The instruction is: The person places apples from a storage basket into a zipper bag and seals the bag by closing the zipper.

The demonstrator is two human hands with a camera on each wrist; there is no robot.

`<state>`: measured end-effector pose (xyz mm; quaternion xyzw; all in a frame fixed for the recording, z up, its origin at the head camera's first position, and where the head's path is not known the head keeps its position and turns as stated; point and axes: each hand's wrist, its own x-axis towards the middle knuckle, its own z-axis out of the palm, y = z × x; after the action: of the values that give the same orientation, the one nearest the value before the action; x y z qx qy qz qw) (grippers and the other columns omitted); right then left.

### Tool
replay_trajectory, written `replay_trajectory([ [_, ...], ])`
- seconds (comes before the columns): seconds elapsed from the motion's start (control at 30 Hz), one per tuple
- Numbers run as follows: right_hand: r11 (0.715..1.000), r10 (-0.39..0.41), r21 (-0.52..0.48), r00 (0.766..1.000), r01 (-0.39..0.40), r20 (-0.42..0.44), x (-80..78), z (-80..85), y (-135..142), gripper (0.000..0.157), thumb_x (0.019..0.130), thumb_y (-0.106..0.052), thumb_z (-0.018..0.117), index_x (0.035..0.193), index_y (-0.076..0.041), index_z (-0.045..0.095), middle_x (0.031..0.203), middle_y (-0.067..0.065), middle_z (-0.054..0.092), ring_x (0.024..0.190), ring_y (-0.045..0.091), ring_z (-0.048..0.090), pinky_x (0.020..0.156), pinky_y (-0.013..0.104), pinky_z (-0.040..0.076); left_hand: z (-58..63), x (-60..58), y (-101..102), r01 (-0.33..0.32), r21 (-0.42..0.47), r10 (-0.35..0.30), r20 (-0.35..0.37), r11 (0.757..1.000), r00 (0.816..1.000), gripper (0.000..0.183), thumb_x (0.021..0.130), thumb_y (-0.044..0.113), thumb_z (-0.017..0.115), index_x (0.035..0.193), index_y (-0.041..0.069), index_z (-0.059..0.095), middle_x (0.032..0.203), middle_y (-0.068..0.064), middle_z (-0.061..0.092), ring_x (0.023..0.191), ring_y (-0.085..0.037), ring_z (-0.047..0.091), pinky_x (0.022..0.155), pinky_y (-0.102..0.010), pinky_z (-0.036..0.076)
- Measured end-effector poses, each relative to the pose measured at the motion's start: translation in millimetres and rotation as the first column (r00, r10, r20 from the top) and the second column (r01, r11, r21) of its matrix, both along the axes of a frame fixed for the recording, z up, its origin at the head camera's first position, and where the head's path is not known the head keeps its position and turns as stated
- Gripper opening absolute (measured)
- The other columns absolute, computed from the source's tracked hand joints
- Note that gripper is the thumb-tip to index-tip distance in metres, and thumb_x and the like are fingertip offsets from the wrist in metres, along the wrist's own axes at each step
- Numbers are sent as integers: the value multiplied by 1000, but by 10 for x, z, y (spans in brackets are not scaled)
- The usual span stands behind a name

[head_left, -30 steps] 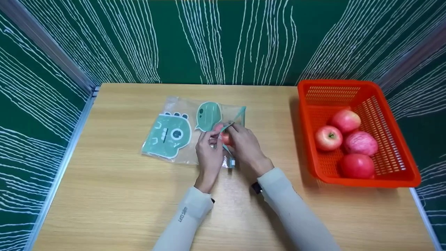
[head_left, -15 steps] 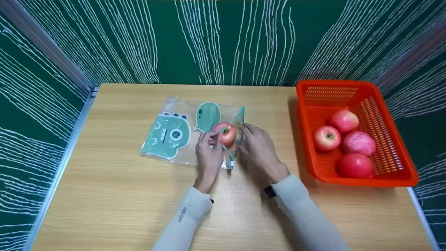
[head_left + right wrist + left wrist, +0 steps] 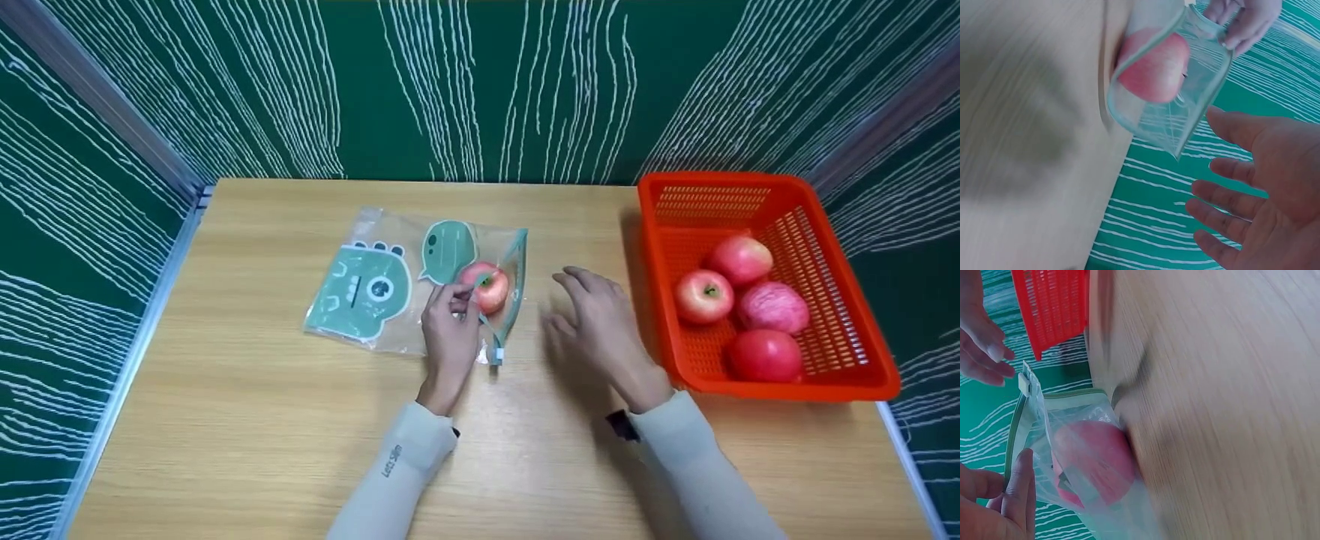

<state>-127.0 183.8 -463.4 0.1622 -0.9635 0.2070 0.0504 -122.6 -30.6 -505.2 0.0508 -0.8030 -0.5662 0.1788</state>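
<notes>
A clear zip bag (image 3: pixel 401 330) with green cartoon prints lies flat on the table, its mouth toward the right. Inside it, near the mouth, sits a red apple (image 3: pixel 491 291). My left hand (image 3: pixel 451 322) pinches the upper edge of the bag's mouth between thumb and fingers, lifting it; the left wrist view shows these fingers (image 3: pixel 1019 489) on the green-edged rim. The mouth gapes in the right wrist view, with the apple (image 3: pixel 1154 67) visible through it. My right hand (image 3: pixel 600 315) hovers between bag and basket, fingers spread, holding nothing.
An orange-red plastic basket (image 3: pixel 780 391) stands at the right of the wooden table (image 3: pixel 247 435), with several apples (image 3: pixel 772 307) in it. Green walls (image 3: pixel 487 90) with white wavy lines rise behind and beside the table.
My right hand has let go of the bag's mouth and moved right, toward the basket, uncovering the apple. The left hand has kept its pinch in the same place.
</notes>
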Motion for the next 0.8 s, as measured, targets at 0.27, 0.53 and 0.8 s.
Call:
replay_trajectory([
  [0.27, 999, -37, -3, 999, 37, -14, 32, 107, 244, 65, 89, -17, 86, 145, 1, 59, 150, 24, 56, 135, 45, 53, 117, 64, 40, 6, 14, -5, 37, 20, -38, 33, 999, 999, 16, 95, -8, 70, 110, -3, 72, 102, -13, 67, 84, -22, 68, 70, -27, 61],
  [0.53, 996, -81, -28, 996, 80, -32, 62, 207, 508, 66, 88, -15, 86, 145, 1, 58, 150, 26, 55, 135, 47, 51, 115, 67, 40, -22, 22, -6, 46, 12, -46, 16, 999, 999, 15, 94, -11, 69, 108, -5, 72, 98, -14, 67, 81, -22, 68, 67, -26, 60],
  [0.8, 990, -139, -35, 990, 138, -28, 82, 298, 733, 68, 86, -16, 88, 145, -1, 58, 148, 25, 55, 131, 48, 51, 111, 71, 41, -19, 19, -7, 65, 34, -66, 39, 997, 997, 16, 95, -11, 69, 110, -4, 72, 101, -13, 67, 81, -22, 69, 65, -25, 61],
])
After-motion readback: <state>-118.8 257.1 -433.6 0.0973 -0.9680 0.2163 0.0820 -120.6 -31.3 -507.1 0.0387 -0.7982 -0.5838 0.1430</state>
